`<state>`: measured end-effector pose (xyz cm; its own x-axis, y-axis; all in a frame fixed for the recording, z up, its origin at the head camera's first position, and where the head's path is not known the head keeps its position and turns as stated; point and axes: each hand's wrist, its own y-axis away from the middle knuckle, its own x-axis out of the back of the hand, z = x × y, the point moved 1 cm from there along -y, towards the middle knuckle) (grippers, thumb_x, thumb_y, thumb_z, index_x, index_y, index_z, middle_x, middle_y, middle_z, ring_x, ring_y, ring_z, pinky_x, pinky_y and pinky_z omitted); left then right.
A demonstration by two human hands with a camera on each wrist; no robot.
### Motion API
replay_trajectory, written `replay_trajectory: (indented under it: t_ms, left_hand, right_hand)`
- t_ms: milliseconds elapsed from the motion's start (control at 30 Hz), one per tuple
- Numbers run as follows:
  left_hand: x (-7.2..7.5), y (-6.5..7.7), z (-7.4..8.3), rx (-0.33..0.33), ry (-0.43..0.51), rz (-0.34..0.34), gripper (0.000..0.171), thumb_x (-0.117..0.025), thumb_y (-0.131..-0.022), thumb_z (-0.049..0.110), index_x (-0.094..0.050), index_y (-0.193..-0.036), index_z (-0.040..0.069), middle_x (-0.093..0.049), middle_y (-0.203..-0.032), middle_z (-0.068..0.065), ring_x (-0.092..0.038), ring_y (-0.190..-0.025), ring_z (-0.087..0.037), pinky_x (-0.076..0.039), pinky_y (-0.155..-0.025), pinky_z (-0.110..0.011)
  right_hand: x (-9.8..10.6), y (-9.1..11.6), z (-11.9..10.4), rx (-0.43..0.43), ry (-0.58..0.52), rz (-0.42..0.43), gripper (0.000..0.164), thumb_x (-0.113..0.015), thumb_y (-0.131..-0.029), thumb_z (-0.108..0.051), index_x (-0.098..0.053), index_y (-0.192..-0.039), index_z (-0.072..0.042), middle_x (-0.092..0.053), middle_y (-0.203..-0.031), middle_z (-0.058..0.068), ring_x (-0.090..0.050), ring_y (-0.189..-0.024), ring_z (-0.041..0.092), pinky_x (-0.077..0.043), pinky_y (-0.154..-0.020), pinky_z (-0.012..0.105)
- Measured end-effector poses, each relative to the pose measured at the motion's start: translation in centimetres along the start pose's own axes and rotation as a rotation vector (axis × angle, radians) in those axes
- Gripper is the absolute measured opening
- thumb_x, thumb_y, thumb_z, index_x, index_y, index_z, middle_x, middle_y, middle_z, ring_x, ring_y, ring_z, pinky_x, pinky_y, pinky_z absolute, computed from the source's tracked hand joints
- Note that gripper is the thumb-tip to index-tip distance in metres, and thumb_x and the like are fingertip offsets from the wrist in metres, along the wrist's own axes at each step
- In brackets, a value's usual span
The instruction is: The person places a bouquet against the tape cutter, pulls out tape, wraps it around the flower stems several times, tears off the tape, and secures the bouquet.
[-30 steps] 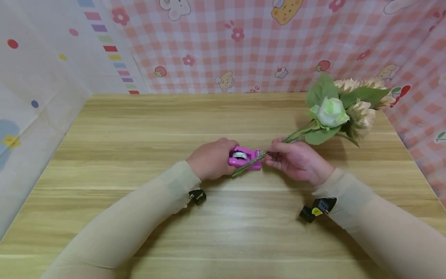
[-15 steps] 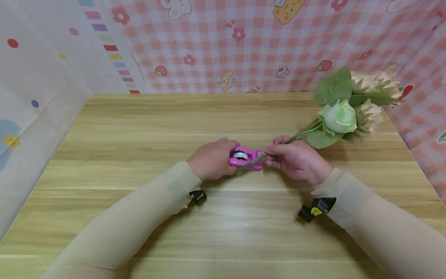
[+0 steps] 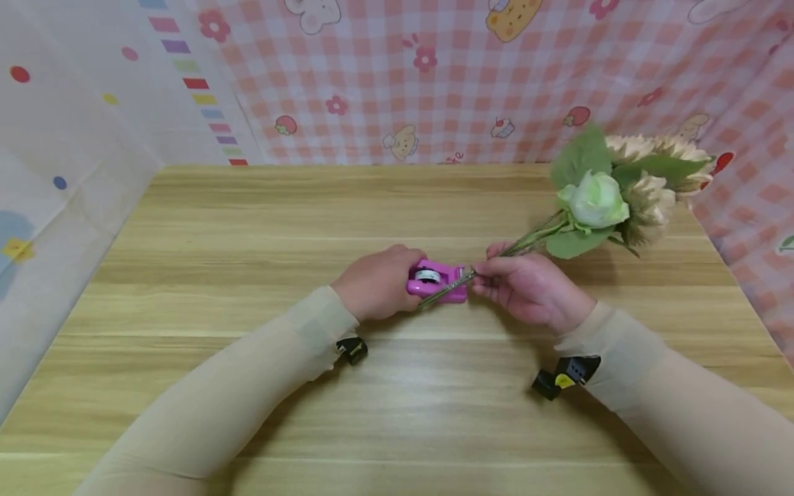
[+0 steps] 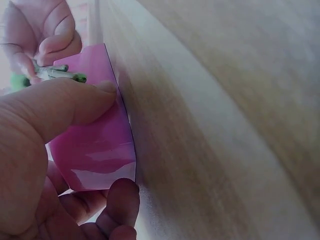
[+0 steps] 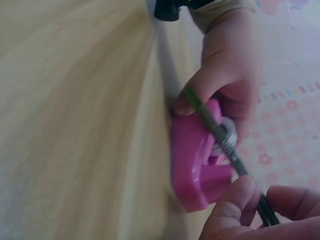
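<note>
On the table sits a pink tape dispenser (image 3: 455, 293) with a roll of tape (image 3: 428, 275) in it. My left hand (image 3: 381, 282) grips its left end; in the left wrist view the thumb (image 4: 75, 102) lies along its side and fingers curl at its end. My right hand (image 3: 536, 286) pinches the stems (image 3: 521, 244) of a bunch of artificial flowers, a pale green rose (image 3: 595, 200) and cream blooms (image 3: 648, 200). The lower stems slant across the front of the dispenser. In the right wrist view, something shiny (image 5: 228, 150) wraps part of the stems.
The wooden table (image 3: 397, 413) runs back to a pink checked cloth (image 3: 372, 69) with cartoon prints. A white dotted cloth (image 3: 74, 138) hangs at the left. Black wrist cameras sit below both wrists.
The flower heads have swung right, then partly back left, as the right hand turns the stems slightly. The left hand and the tape dispenser stay in place.
</note>
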<state>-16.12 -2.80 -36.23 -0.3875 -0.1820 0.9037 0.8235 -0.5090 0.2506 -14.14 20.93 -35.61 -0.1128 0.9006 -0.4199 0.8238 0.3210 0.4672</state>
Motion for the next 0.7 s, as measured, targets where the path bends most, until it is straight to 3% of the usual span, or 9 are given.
replay_trajectory:
  t_ms: [133, 300, 467, 600, 700]
  left_hand:
    - [-0.06, -0.01, -0.02, 0.000, 0.001, 0.000, 0.058, -0.081, -0.090, 0.038, -0.059, -0.142, 0.022, -0.062, -0.122, 0.002, -0.061, -0.099, -0.016, -0.054, -0.092, -0.037]
    - [-0.10, 0.00, -0.05, -0.005, 0.004, 0.008, 0.054, -0.080, -0.091, 0.038, -0.061, -0.138, 0.022, -0.062, -0.120, 0.003, -0.061, -0.097, -0.016, -0.054, -0.091, -0.037]
    - [-0.07, 0.09, -0.01, -0.009, 0.005, 0.002, 0.052, -0.080, -0.091, 0.038, -0.061, -0.137, 0.022, -0.062, -0.120, 0.002, -0.061, -0.097, -0.017, -0.054, -0.090, -0.038]
    - [-0.03, 0.12, -0.01, -0.014, -0.001, 0.005, 0.055, -0.080, -0.091, 0.038, -0.060, -0.139, 0.021, -0.062, -0.122, 0.001, -0.061, -0.098, -0.017, -0.054, -0.091, -0.038]
    - [-0.04, 0.12, -0.04, -0.014, -0.002, 0.005, 0.056, -0.080, -0.091, 0.038, -0.059, -0.140, 0.020, -0.062, -0.122, 0.001, -0.061, -0.097, -0.017, -0.054, -0.091, -0.038]
  right_hand:
    - [0.37, -0.34, 0.39, -0.024, 0.007, -0.004, 0.032, -0.050, -0.107, -0.001, -0.056, -0.078, -0.012, -0.069, -0.083, 0.004, -0.068, -0.073, 0.014, -0.060, -0.075, 0.025]
    - [0.47, -0.86, 0.82, -0.014, -0.019, 0.040, 0.029, -0.063, -0.105, -0.010, -0.060, -0.076, -0.013, -0.071, -0.082, 0.001, -0.067, -0.072, 0.013, -0.060, -0.073, 0.025]
    - [0.35, -0.90, 0.98, 0.009, -0.009, 0.060, 0.030, -0.061, -0.104, -0.002, -0.053, -0.078, -0.013, -0.070, -0.082, 0.002, -0.067, -0.070, 0.012, -0.060, -0.070, 0.023]
    - [0.34, -0.95, 0.87, -0.001, 0.057, 0.064, 0.027, -0.058, -0.105, -0.003, -0.054, -0.080, -0.013, -0.070, -0.083, 0.002, -0.067, -0.070, 0.013, -0.060, -0.070, 0.025]
    - [0.48, -1.02, 0.69, -0.060, 0.169, 0.053, 0.024, -0.056, -0.106, -0.010, -0.064, -0.084, -0.013, -0.070, -0.080, 0.002, -0.065, -0.070, 0.013, -0.058, -0.070, 0.026]
